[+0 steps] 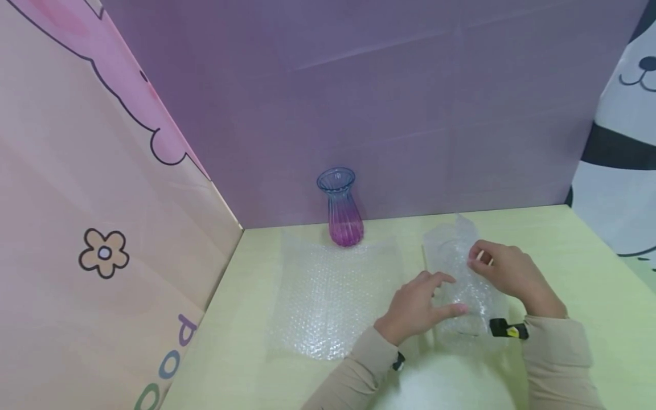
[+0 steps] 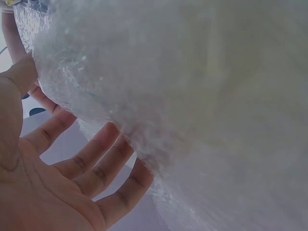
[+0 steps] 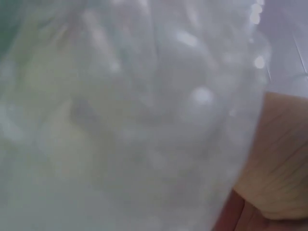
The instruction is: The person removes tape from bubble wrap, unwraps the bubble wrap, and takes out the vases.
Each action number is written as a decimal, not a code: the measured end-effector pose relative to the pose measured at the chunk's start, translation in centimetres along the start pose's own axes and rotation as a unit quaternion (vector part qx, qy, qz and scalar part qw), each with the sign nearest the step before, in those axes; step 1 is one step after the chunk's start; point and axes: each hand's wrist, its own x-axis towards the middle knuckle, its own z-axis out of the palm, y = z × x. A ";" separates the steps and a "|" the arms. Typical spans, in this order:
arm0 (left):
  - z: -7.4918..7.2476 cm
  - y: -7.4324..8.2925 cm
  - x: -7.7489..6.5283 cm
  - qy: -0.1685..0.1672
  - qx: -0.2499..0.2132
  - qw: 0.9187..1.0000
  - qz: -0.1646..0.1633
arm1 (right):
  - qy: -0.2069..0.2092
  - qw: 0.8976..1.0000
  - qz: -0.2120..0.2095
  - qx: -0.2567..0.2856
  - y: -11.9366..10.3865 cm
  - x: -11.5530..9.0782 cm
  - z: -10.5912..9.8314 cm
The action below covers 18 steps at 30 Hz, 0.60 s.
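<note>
A bundle of clear bubble wrap (image 1: 448,250) stands on the right part of the table, its loose top edge sticking up. What it holds inside is too blurred to tell. With thumb and index finger, my right hand (image 1: 515,274) pinches the wrap on its right side. My left hand (image 1: 416,304) rests against the bundle's left side, thumb and fingers spread and touching the plastic. Wrap (image 2: 202,106) fills most of the left wrist view, beside the bent fingers of the left hand (image 2: 72,178). Blurred plastic (image 3: 130,130) covers much of the right wrist view.
A flat sheet of bubble wrap (image 1: 328,302) lies left of the hands on the pale yellow table (image 1: 230,341). Behind it, near the purple back wall (image 1: 359,102), stands a ribbed blue-to-pink glass vase (image 1: 345,216). Printed side panels (image 1: 51,188) flank the table.
</note>
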 end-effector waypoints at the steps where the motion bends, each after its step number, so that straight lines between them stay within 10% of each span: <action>1: 0.0 0.0 0.0 -0.001 -0.001 1.000 -0.001 | 0.001 1.000 -0.001 -0.001 0.0 0.0 0.0; 18: 0.1 -0.2 0.1 -0.001 -0.008 1.000 0.004 | 0.034 0.999 -0.023 -0.013 -0.3 0.2 0.5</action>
